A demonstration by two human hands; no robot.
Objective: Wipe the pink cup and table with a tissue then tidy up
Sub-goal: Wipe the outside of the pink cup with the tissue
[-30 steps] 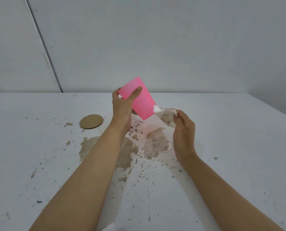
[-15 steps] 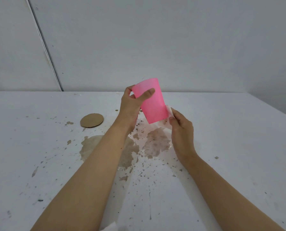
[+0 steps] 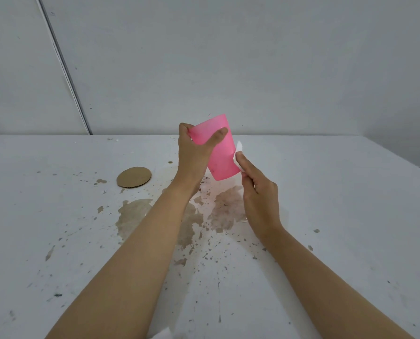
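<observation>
The white surface (image 3: 20,157) is messy, with little brown specks all over it. On the left side lies a flat round piece of brown cardboard (image 3: 134,177). Just to the right of it and closer to the person there is a big brown puddle stain (image 3: 130,216), and more brown stains spread toward the middle, under both arms. The left hand (image 3: 194,155) is lifted up over the stains. It grips the pink cup (image 3: 222,152), with the thumb lying across the front and the fingers curled round the back. The cup is in the air above the middle of the surface, not touching it, and it leans a bit to one side. On the right side of the cup there is a white tissue (image 3: 238,149). Only a small part of it shows, because the rest is hidden by the fingers. The right hand (image 3: 260,194) pinches the tissue and presses it against the side of the cup. A small white scrap (image 3: 161,335) peeks in at the very bottom edge, between the two arms, and I cannot tell what it is. Behind the surface stands a plain gray wall (image 3: 277,57).
</observation>
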